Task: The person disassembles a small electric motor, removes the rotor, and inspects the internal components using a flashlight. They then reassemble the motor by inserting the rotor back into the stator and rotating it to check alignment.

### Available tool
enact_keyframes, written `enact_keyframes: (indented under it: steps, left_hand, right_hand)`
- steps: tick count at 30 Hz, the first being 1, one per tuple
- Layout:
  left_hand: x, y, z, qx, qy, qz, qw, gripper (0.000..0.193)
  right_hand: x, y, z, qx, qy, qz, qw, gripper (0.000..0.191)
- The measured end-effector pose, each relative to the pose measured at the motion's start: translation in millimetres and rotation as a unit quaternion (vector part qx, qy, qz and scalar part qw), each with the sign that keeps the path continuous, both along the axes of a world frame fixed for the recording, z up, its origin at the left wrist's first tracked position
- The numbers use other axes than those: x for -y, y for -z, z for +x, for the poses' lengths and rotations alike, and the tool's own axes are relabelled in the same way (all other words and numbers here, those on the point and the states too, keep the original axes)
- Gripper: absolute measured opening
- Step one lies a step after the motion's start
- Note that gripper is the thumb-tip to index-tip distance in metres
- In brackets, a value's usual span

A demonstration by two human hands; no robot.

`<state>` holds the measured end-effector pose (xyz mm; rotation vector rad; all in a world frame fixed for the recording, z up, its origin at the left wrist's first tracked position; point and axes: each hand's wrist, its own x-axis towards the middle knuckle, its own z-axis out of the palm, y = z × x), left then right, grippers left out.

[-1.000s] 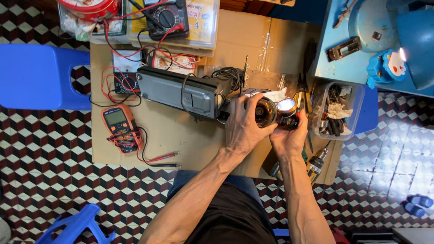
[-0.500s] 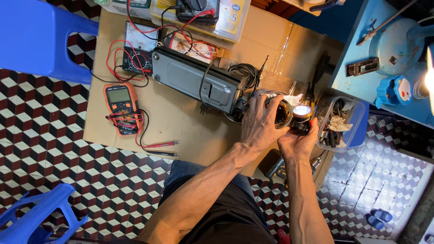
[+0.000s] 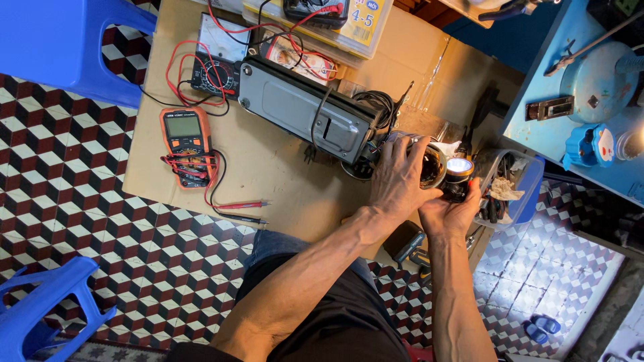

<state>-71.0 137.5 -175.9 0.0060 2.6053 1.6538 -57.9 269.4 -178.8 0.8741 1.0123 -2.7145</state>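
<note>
Seen from above, a cardboard sheet (image 3: pixel 282 181) covers a checkered floor, and the view has drifted so a blue stool (image 3: pixel 60 47) now fills the top left. A grey metal case (image 3: pixel 305 110) lies across the sheet, an orange multimeter (image 3: pixel 184 144) to its left. At the case's right end, as a second ago, both hands hold a small lamp (image 3: pixel 449 175), its lens glowing. The left hand (image 3: pixel 400 179) wraps it, fingers closed round the body; the right hand (image 3: pixel 451 213) cups it from below, fingers curled on it.
</note>
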Motion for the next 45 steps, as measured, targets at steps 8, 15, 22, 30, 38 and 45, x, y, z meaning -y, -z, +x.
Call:
enact_keyframes:
  steps: [8, 15, 22, 30, 38, 45]
  left_hand:
    - [15, 18, 2, -0.012, 0.049, 0.019, 0.999, 0.11]
    - [20, 24, 2, -0.008, 0.037, 0.037, 0.999, 0.109]
    - [19, 17, 10, -0.051, 0.037, 0.029, 0.998, 0.112]
    - [15, 23, 13, -0.043, 0.016, 0.025, 0.999, 0.104]
    - [13, 22, 9, -0.016, 0.019, 0.048, 0.999, 0.103]
    - [18, 21, 14, -0.039, 0.026, 0.05, 0.998, 0.107]
  right_hand:
    - [3, 9, -3, 0.003, 0.034, -0.006, 0.999, 0.06]
    - [12, 8, 0, 0.023, 0.016, -0.013, 1.0, 0.062]
    - [2, 4, -1, 0.022, 0.034, 0.01, 0.999, 0.057]
    - [-4, 5, -5, 0.034, 0.048, 0.016, 0.998, 0.054]
    - [-15, 1, 2, 0.09, 0.047, 0.116, 0.988, 0.05]
    - [0, -63, 38, -0.029, -0.039, 0.52, 0.853, 0.044]
